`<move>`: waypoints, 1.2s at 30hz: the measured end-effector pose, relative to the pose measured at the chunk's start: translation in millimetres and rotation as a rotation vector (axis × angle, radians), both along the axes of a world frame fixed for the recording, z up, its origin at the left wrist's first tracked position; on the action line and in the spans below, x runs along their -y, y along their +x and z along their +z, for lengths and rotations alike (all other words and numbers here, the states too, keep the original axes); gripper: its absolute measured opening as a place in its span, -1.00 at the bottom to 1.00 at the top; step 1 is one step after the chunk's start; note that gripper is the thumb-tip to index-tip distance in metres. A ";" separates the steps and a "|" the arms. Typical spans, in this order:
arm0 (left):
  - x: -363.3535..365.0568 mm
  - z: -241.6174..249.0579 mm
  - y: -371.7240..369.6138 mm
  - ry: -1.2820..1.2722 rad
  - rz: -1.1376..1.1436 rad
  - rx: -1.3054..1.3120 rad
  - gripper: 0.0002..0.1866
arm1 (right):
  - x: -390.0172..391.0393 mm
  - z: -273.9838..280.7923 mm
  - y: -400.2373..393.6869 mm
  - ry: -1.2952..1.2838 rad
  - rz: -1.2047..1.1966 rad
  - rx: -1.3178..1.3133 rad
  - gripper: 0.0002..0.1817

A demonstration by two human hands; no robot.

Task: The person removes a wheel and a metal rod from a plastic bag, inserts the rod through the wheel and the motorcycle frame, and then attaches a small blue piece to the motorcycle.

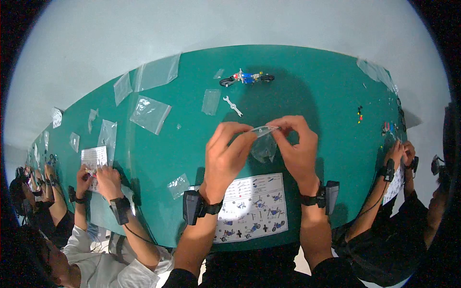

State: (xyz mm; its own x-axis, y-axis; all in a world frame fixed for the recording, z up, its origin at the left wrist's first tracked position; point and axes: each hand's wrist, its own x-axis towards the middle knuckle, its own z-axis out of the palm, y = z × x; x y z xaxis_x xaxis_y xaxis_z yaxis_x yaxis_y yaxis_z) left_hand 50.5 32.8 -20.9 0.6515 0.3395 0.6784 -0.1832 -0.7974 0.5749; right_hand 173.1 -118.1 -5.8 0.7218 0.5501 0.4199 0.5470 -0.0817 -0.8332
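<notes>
Currently a small clear plastic bag point(264, 140) is held above the green surface point(326, 96) by both hands. The top edge of the bag is pinched by the left hand point(229, 152), its fingers point(242, 137) closed together on the left end, and by the right hand point(297, 146), its fingers point(283, 126) clamped on the right end. The rest of the bag hangs down between the two hands. What lies inside it cannot be made out.

Just below the hands, at the near edge of the surface, a printed instruction sheet point(252, 206) is laid flat. Farther away, a small white wrench point(233, 105) is seen on the surface, and beyond it a blue toy motorcycle point(247, 78) is stood near the far edge. Several empty clear bags point(150, 114) are scattered to the left. A black band is worn on each wrist.

To the left, another person's hands point(98, 177) are rested on a second sheet. To the right, a further person's hands point(399, 154) are kept at the edge of the surface.
</notes>
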 end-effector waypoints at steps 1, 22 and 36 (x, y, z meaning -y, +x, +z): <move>-0.1 0.5 0.2 -0.008 -0.005 -0.001 -0.68 | 0.3 -0.4 0.4 -0.011 0.005 0.015 -0.81; -0.4 -1.5 2.2 -0.182 -0.042 -0.051 -0.72 | 1.4 4.2 0.2 -0.157 0.199 -0.035 -0.79; 0.0 -1.0 -4.1 -0.591 -0.013 -0.219 -0.44 | -14.3 -5.7 -29.4 0.392 0.168 -0.571 -0.88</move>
State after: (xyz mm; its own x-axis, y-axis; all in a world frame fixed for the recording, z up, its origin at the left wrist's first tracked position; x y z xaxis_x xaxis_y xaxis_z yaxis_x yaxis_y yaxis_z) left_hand 46.4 32.9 -21.9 0.7607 0.6073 0.2292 -0.0190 -0.3321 0.9430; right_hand 143.7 -103.8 -11.5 0.8070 0.5589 0.1909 -0.0053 0.3301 -0.9439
